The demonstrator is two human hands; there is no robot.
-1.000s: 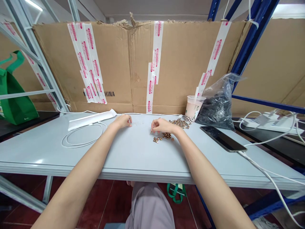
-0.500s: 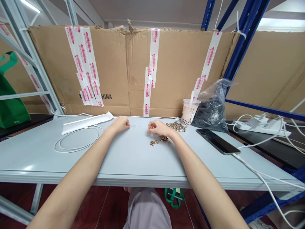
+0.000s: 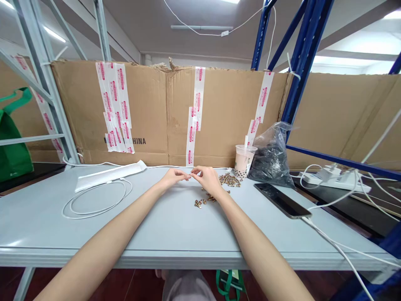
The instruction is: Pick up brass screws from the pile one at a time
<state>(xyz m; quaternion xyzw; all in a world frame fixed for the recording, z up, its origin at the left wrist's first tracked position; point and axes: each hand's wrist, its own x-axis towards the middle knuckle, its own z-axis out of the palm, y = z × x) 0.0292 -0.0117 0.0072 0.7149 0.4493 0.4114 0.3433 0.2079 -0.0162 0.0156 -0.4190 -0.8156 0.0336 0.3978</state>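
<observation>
Curled right hand (image 3: pixel 207 179) beside left hand (image 3: pixel 173 177), shiny metal screws (image 3: pixel 230 180)

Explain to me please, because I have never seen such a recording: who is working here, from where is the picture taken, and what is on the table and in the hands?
There is no machine: these are a person's bare hands, seen by a camera worn on that person's head, looking forward and down. The left hand and right hand meet at the fingertips above the grey table. Anything between them is too small to make out.

Near the right hand lie a pile of small brass-coloured pieces and a looser group. Farther right are a drink cup, a clear bag of dark contents and a phone.
</observation>
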